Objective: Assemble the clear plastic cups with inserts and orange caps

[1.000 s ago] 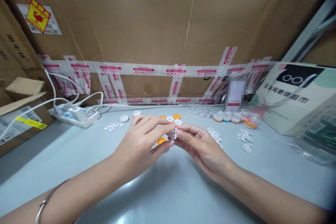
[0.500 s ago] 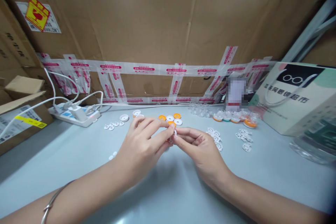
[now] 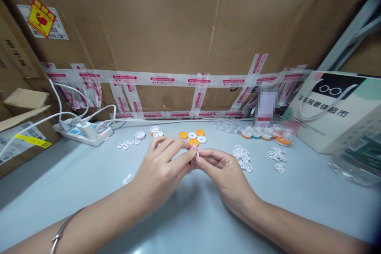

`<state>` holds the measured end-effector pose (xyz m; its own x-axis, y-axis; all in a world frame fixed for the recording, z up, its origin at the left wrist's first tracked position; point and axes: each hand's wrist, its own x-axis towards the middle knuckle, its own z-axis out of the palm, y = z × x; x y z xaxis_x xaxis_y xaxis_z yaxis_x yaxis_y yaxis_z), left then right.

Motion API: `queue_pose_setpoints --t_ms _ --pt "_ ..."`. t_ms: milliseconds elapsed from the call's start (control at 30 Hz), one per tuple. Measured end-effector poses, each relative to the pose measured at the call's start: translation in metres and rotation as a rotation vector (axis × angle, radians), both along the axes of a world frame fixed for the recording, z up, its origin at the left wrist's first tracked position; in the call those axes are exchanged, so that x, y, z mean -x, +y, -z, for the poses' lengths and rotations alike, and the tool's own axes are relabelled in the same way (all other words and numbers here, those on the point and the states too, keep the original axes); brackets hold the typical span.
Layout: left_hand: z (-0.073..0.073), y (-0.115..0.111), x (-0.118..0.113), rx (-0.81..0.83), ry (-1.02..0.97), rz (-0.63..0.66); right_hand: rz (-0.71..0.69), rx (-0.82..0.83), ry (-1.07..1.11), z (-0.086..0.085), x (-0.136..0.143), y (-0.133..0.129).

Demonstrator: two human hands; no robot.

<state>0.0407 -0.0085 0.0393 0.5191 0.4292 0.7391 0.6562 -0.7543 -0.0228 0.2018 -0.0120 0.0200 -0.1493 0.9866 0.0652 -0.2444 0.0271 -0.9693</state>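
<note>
My left hand (image 3: 166, 166) and my right hand (image 3: 222, 168) meet over the middle of the table. Their thumbs and fingertips pinch a small white plastic part (image 3: 197, 154) between them; most of it is hidden by the fingers. Just beyond the fingertips lies an orange ring (image 3: 194, 142), with white and orange rings (image 3: 192, 135) grouped behind it. To the right of my right hand is a pile of white perforated discs (image 3: 242, 158). Small white pegged caps (image 3: 128, 143) lie beyond my left forearm, near several white round cups (image 3: 140, 135).
A power strip (image 3: 86, 131) with white cables stands at the left beside an open carton (image 3: 25, 131). Clear plastic domes (image 3: 228, 125) and coloured-base pieces (image 3: 257, 131) line the back right. A paper bag (image 3: 330, 107) and a clear bottle (image 3: 358, 158) stand at the right.
Both hands stay together at nearly the same spot. My left fingers have dropped slightly, and more of the orange ring behind the fingertips shows.
</note>
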Motion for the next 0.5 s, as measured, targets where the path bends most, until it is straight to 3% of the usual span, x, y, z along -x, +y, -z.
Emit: queue_pose_setpoints --t_ms 200,300,367,433,500 --pt "-0.003 0.003 0.004 0.065 -0.059 0.024 -0.228 0.022 0.020 -0.012 -0.007 0.006" --pt "-0.002 0.006 0.006 0.079 -0.092 0.040 -0.283 -0.020 -0.122 -0.023 -0.025 0.023" --pt "-0.002 0.007 0.007 0.104 -0.109 0.032 -0.168 -0.110 -0.345 -0.032 -0.050 0.041" --pt "-0.003 0.007 0.008 0.140 -0.115 0.024 0.044 -0.177 -0.656 -0.039 -0.084 0.062" --pt "-0.003 0.008 0.008 0.170 -0.103 0.020 0.061 -0.109 -0.991 -0.041 -0.118 0.080"
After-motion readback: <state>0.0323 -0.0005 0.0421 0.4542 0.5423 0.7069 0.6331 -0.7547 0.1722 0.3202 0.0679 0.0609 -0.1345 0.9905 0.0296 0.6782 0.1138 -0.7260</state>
